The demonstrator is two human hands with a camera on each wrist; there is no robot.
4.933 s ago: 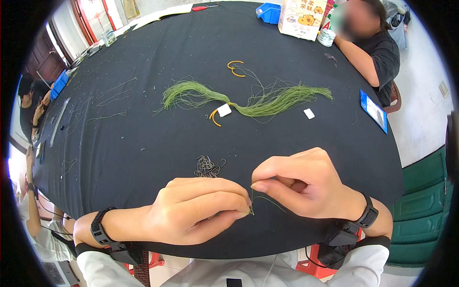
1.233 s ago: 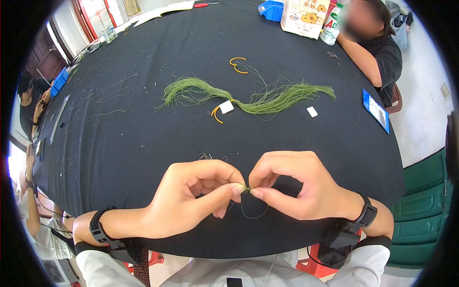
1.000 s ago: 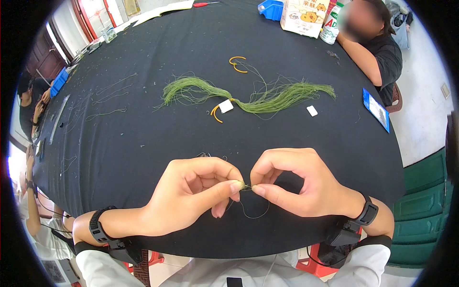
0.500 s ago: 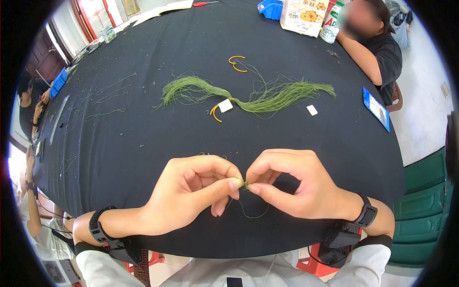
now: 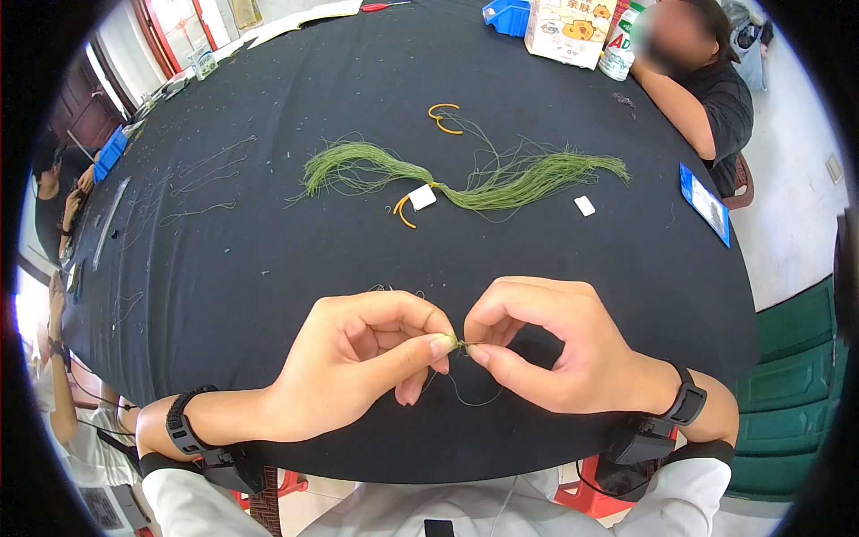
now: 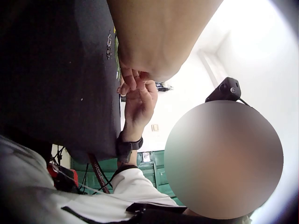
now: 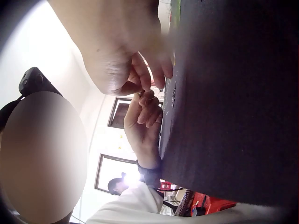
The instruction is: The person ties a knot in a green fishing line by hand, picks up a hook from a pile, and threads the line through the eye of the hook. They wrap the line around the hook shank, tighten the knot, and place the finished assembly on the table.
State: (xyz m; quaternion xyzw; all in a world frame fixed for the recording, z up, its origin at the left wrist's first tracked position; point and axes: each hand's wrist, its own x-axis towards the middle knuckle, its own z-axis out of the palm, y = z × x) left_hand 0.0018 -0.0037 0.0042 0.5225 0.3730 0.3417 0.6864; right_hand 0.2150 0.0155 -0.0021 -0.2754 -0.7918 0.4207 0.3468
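Note:
In the head view the left hand [image 5: 358, 362] pinches a thin green thread [image 5: 460, 344] between thumb and forefinger, its other fingers curled below. Facing it, the right hand [image 5: 564, 345] pinches the same thread just to the right, thumb and forefinger meeting. A loop of thread hangs under the fingertips. Whether a hook sits at the pinch cannot be told. Behind the left hand, a pile of small metal hooks [image 5: 420, 294] is mostly hidden. The left wrist view shows the right hand [image 6: 139, 107] with fingertips close to the other hand's; the right wrist view shows the left hand [image 7: 144, 128].
A green thread bundle [image 5: 537, 183] lies across the black table [image 5: 313, 259], with yellow rings [image 5: 445, 120], and white tags [image 5: 584, 207] nearby. At right are a blue packet [image 5: 704, 205] and a seated person; a box [image 5: 566, 31], bottle and blue bin [image 5: 506, 18] stand far back.
Since the earliest frame both hands have come together a little higher, and the left fingers have changed their pose, covering most of the hooks. Over the last second the hands shift only slightly.

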